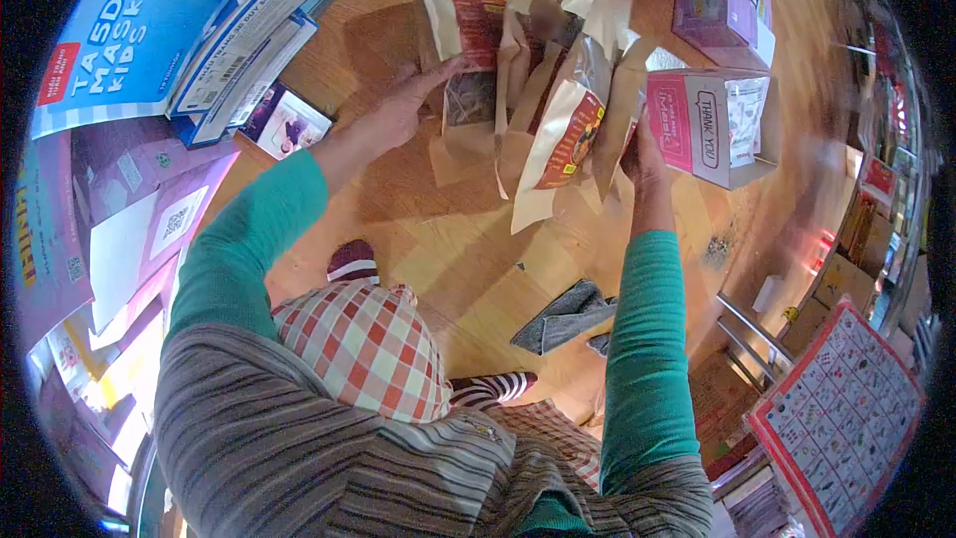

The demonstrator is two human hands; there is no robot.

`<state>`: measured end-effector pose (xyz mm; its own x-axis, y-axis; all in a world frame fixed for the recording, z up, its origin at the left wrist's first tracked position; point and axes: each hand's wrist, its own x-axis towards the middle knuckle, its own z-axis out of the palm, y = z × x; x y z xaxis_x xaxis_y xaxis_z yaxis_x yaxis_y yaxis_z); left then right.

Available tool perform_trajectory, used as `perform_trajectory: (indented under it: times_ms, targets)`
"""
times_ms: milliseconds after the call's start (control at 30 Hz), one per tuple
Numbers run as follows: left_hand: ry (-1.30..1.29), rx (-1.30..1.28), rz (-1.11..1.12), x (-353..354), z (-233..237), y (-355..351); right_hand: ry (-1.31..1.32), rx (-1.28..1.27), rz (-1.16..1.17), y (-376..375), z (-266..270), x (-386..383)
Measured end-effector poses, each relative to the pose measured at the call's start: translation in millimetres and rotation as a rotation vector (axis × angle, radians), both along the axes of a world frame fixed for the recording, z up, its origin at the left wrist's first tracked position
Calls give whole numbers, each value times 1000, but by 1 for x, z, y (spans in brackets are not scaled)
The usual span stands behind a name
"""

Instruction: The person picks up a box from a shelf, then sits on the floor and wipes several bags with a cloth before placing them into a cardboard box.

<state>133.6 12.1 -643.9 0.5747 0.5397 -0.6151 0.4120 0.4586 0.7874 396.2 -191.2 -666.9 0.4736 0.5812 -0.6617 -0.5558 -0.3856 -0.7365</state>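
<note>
In front of me, above the wooden floor, several brown kraft paper pouches stand in a loose row. The leftmost pouch has a red label and a clear window with dark contents. Another pouch is tilted, its red and yellow label facing up. My left hand is at the left pouch's edge, the index finger stretched out against it and the lower fingers hard to make out. At the right end of the row, my right hand grips the outer pouch, its fingertips partly hidden behind the paper.
An open white and pink box stands right of the pouches, near a purple box. Blue mask cartons and purple boxes are stacked at left. A dark grey cloth lies on the floor; a red-edged picture sheet leans at right.
</note>
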Motion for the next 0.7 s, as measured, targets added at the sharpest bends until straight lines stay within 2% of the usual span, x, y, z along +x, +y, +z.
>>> perform_trajectory:
  times_ms: [67, 200, 267, 300, 367, 400, 467, 500, 567, 667, 700]
  targets:
    - [-269, -580, 250, 7, -15, 3, 72, 42, -55, -6, -9, 6]
    - [-413, -622, 174, 13, -12, 2, 129, 88, -25, -13, -25, 21]
    - [-441, -717, 8, 14, -26, 9, 108, 173, -121, -12, -24, 11]
    - [-441, -717, 3, 14, -24, 9, 106, 174, -124, -11, -16, 3]
    - [-350, -539, -186, 10, -18, 4, 188, 114, -122, -13, 0, -15]
    - [-345, -539, -194, 7, -19, 1, 80, 84, -182, -14, 3, -25]
    - [-555, -654, -129, -1, -24, -8, 85, 68, -226, -19, 11, -45]
    - [-549, -654, -139, -5, -26, -9, 87, 53, -262, -21, 17, -56]
    - [-305, -608, -139, -13, -27, -6, 193, 114, -402, -26, 23, -71]
    - [-383, -633, -189, -23, -15, -11, 185, 200, -362, -45, 17, -87]
    - [-381, -621, -195, -28, -9, -12, 150, 130, -361, -46, 27, -97]
